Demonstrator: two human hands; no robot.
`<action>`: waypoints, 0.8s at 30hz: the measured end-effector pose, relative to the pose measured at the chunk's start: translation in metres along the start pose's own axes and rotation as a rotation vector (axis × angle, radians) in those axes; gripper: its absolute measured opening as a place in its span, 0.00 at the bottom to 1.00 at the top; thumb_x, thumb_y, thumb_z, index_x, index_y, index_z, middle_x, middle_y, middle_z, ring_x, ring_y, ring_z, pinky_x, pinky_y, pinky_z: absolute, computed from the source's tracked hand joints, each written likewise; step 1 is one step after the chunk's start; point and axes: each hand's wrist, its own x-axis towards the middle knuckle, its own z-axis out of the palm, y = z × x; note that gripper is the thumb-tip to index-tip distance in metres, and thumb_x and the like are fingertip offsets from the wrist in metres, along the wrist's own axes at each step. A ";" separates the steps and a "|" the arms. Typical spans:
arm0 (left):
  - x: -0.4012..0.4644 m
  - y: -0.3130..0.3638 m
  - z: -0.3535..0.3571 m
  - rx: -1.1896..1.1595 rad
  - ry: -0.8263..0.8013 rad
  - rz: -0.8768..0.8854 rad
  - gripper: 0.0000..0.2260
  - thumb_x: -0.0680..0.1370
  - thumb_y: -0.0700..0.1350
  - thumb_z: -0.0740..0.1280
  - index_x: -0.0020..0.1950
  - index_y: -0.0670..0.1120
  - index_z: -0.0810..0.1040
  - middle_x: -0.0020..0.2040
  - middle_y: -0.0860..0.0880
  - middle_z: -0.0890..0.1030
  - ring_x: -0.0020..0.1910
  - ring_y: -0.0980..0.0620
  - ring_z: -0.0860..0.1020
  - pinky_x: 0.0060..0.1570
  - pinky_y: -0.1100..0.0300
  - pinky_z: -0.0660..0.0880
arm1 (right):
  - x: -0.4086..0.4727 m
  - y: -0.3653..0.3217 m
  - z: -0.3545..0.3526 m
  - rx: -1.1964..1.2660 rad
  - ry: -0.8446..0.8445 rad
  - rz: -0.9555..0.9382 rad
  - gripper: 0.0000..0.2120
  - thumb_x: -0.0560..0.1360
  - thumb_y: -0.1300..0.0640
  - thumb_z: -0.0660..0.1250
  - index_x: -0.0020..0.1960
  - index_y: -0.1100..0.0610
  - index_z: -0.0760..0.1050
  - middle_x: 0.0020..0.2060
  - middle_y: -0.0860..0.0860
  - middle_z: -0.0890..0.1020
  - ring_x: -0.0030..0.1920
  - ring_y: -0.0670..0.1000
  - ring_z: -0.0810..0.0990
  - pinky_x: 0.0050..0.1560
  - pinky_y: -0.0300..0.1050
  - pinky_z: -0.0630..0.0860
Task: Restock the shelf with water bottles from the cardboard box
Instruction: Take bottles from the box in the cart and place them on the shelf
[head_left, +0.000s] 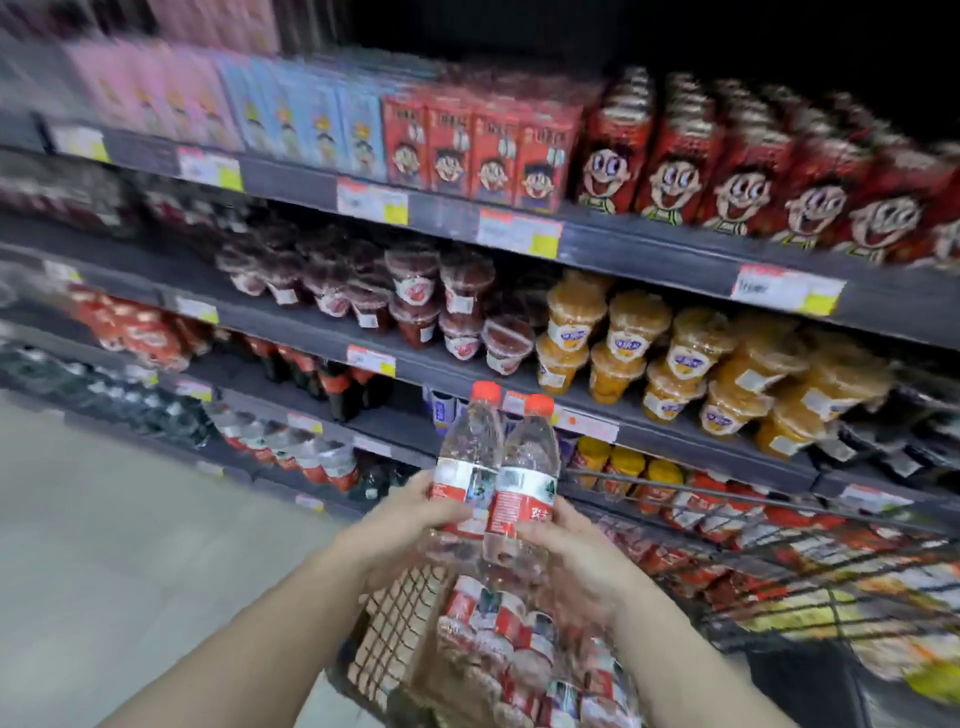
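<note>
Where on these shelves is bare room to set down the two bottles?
Bare board shows on the dark shelf right of the cola bottles, behind the held water bottles. The orange cups and red cups stand crowded.

Both forearms reaching forward, left hand (410, 525) and right hand (576, 561) each in closed grip

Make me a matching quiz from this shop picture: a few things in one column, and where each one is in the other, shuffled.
Things:
1. two bottles
2. orange cups
3. red cartons
4. packed bottles

Places:
A. top shelf
B. held up between both hands
C. low down in the cart
D. middle shelf, on the right

Pairs: 1-B, 2-D, 3-A, 4-C

The left hand and right hand press on the pair from either side.
</note>
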 end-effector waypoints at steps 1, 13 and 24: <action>-0.008 0.012 -0.010 -0.006 0.002 0.033 0.25 0.67 0.38 0.74 0.62 0.45 0.73 0.46 0.45 0.85 0.41 0.46 0.83 0.42 0.49 0.80 | 0.002 -0.013 0.012 -0.008 -0.003 -0.031 0.28 0.65 0.55 0.75 0.63 0.53 0.72 0.54 0.55 0.84 0.56 0.57 0.82 0.62 0.61 0.73; -0.105 0.096 -0.193 0.036 0.075 0.306 0.28 0.61 0.45 0.79 0.59 0.42 0.78 0.50 0.41 0.84 0.44 0.45 0.80 0.45 0.56 0.77 | 0.046 -0.073 0.245 -0.053 0.051 -0.326 0.23 0.68 0.58 0.74 0.61 0.55 0.74 0.49 0.50 0.85 0.45 0.46 0.84 0.40 0.41 0.78; -0.162 0.130 -0.357 0.031 0.167 0.405 0.24 0.71 0.44 0.76 0.62 0.55 0.69 0.55 0.44 0.82 0.45 0.46 0.82 0.49 0.45 0.80 | 0.098 -0.103 0.420 -0.124 -0.039 -0.377 0.31 0.63 0.50 0.79 0.62 0.51 0.72 0.52 0.47 0.85 0.47 0.44 0.84 0.41 0.38 0.76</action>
